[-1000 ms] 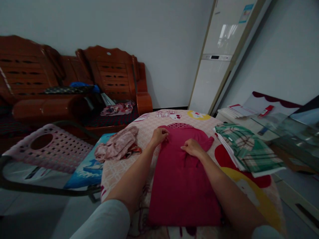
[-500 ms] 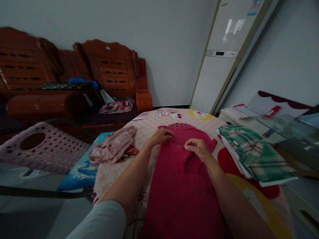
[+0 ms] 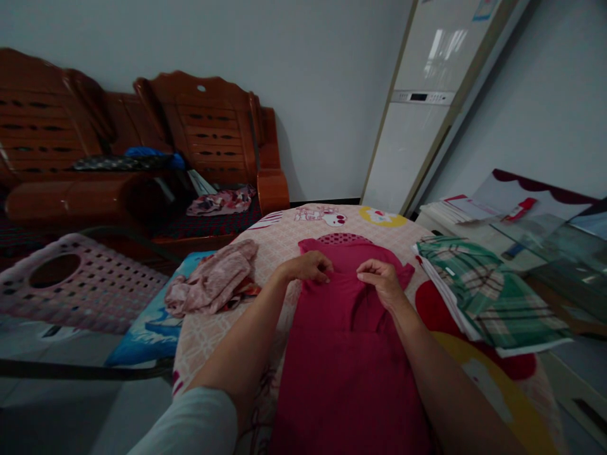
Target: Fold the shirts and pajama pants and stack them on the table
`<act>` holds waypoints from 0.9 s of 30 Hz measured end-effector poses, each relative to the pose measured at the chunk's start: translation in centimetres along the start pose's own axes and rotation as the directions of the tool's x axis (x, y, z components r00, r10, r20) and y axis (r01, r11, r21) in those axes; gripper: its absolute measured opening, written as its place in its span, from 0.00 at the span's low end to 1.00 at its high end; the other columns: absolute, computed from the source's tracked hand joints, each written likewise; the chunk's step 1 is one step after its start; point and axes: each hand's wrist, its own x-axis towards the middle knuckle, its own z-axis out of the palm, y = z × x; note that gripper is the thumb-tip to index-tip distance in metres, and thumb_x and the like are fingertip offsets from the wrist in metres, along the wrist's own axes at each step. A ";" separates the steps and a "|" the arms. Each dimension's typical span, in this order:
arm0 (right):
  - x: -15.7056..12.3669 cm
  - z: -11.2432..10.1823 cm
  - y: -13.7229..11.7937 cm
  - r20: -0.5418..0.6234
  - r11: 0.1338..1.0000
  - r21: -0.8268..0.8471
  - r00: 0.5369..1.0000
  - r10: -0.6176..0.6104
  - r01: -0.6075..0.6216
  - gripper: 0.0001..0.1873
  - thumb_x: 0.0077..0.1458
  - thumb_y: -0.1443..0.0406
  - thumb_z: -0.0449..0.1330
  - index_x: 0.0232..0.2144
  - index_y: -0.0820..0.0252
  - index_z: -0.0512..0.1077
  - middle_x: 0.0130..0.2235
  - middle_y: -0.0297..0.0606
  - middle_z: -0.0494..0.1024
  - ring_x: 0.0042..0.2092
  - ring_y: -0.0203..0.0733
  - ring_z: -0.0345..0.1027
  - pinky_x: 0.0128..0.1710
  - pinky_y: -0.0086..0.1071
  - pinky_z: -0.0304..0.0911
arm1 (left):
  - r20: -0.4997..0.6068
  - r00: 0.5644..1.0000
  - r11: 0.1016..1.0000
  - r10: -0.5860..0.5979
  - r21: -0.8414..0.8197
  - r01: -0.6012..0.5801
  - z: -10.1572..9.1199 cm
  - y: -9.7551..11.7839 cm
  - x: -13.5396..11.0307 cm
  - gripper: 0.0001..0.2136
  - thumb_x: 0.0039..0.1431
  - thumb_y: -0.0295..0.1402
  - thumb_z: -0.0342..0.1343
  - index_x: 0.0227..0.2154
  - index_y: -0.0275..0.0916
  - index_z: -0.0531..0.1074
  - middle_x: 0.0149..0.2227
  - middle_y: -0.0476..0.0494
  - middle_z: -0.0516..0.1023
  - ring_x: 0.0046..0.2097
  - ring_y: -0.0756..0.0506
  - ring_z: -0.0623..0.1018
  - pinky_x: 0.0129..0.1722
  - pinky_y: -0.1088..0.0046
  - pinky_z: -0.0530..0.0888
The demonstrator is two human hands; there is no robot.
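Note:
A magenta garment (image 3: 348,354) lies lengthwise on a table under a patterned pink cloth (image 3: 222,322). Its far part is folded back toward me, making a doubled layer. My left hand (image 3: 308,266) pinches the left edge of that folded layer, fingers closed on the fabric. My right hand (image 3: 384,281) grips the same layer near its middle, fingers curled round a bunch of cloth. Both forearms stretch over the garment.
A crumpled pink garment (image 3: 215,278) lies at the table's left edge. A folded green plaid cloth (image 3: 488,291) lies on the right. A pink perforated stool (image 3: 76,281) stands to the left, wooden sofas (image 3: 142,158) behind, a tall white unit (image 3: 422,107) in the corner.
Both hands took hold of the garment's far part and drew it back toward me, so a folded layer now lies over the middle. The camera view shifted slightly.

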 end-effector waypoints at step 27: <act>-0.3 0.7 -0.2 0.093 1.000 0.009 0.995 0.020 -0.021 0.15 0.47 0.52 0.67 0.32 0.57 0.79 0.30 0.36 0.79 0.32 0.39 0.70 0.34 0.32 0.65 | -0.302 0.942 0.990 0.144 0.038 -0.139 0.8 2.5 0.7 0.06 0.48 0.25 0.53 0.29 0.34 0.74 0.24 0.52 0.74 0.28 0.52 0.71 0.29 0.80 0.67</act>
